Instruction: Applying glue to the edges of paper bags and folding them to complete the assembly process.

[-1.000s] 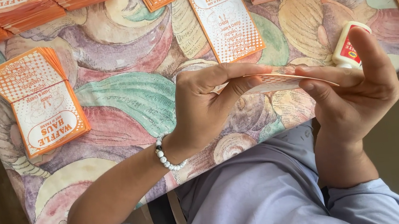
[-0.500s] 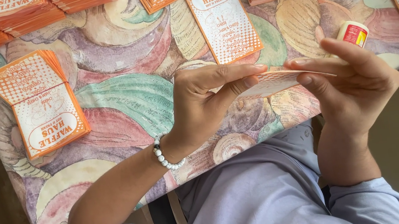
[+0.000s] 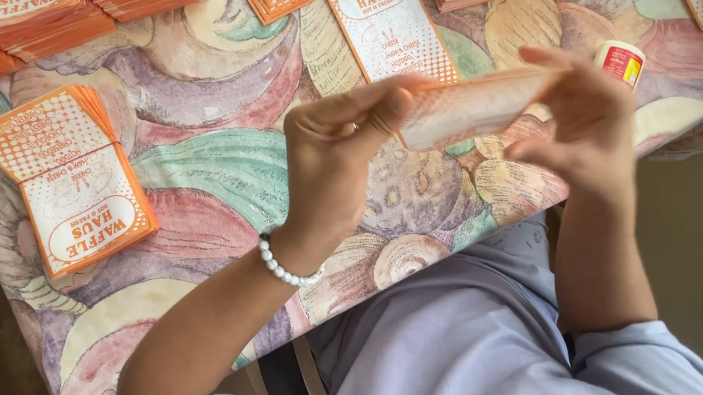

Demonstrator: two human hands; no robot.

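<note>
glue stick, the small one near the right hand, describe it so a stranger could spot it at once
Start at the table with the swirly pastel shell-pattern cloth and go to its right part, just past the right hand. There stands a small white glue stick with a red label. Unlike the flat orange-and-white paper sleeves around it, it is a stubby cylinder.
</note>
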